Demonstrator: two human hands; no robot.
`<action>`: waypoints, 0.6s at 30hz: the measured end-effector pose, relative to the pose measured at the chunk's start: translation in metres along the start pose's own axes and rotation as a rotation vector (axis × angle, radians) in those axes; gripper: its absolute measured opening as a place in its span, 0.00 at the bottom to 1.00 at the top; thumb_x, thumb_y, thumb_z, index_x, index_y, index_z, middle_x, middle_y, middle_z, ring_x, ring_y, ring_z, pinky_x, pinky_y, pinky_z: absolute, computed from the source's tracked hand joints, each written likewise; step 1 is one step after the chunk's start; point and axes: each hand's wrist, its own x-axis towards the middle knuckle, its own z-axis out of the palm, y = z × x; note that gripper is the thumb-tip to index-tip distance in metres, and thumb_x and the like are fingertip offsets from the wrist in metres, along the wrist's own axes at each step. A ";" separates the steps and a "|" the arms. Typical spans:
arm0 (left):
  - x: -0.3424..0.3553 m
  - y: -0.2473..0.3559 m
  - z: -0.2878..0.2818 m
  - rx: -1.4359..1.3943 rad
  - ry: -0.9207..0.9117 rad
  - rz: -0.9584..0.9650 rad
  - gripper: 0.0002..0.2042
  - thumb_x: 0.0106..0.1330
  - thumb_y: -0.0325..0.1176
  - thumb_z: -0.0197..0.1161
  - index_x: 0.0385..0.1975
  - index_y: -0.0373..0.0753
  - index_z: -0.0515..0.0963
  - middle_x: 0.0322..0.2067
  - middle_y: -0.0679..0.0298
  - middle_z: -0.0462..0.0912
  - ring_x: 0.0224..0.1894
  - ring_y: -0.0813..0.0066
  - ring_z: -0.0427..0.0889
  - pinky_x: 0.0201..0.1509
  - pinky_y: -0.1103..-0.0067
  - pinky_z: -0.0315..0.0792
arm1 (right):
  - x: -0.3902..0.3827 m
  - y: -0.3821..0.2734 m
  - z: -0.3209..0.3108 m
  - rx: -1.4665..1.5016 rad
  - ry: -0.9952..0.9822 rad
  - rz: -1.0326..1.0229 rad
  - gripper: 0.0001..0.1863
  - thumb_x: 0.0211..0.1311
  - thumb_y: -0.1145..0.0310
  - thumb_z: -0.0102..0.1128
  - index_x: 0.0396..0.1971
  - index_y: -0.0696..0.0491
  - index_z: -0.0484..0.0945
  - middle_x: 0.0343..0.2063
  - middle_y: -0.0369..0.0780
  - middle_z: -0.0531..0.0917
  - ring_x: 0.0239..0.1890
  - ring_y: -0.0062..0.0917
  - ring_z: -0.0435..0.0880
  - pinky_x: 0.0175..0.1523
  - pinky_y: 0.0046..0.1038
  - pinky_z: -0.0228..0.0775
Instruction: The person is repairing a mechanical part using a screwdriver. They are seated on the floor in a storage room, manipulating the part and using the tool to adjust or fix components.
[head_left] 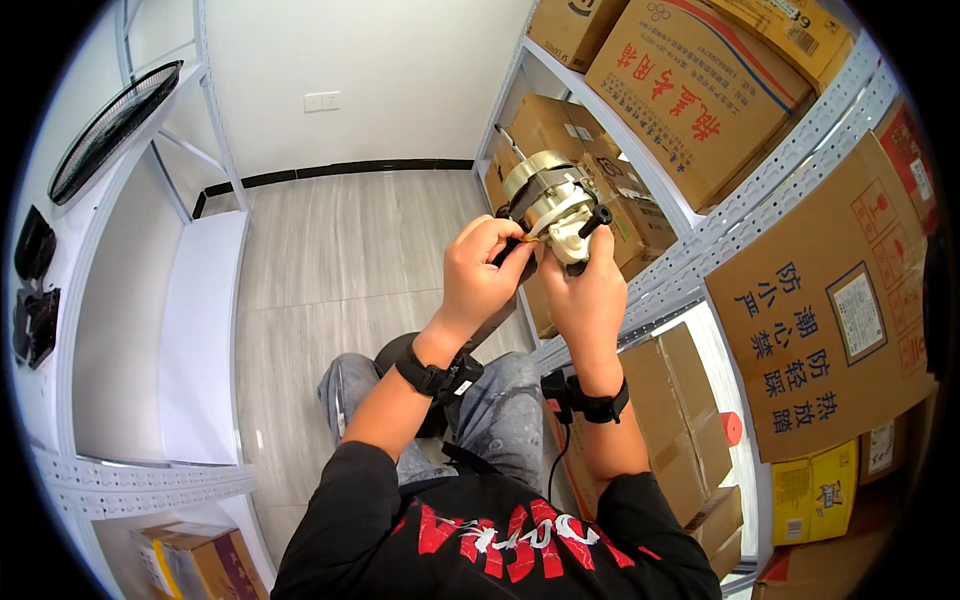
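Observation:
A fan motor [541,178] with a silver body, cream plastic rear housing and thin metal shaft sits tilted atop a dark column [497,322]. A black knob [600,218] sticks out at its right. My left hand [482,275] pinches a small orange-brown piece, possibly wire, at the motor's lower left. My right hand [585,300] grips the cream housing from below, thumb and fingers partly hidden behind it. Both wrists wear black straps with small devices. My legs in grey jeans are below, around a dark rounded shape, mostly hidden.
Cardboard boxes [690,105] fill shelving on my right, with a large leaning carton [820,260] and a yellow box [812,495]. A left shelf [70,300] holds a black fan grille [115,130] and dark plastic parts [36,325]. A carton [207,567] sits lower left. A white wall is ahead.

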 end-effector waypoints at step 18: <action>0.009 0.006 -0.012 0.129 -0.081 0.132 0.08 0.54 0.21 0.75 0.29 0.36 0.81 0.20 0.65 0.72 0.22 0.74 0.67 0.25 0.77 0.62 | 0.013 -0.009 -0.021 -0.029 -0.089 -0.018 0.30 0.51 0.62 0.72 0.53 0.59 0.75 0.24 0.51 0.85 0.29 0.49 0.87 0.33 0.43 0.79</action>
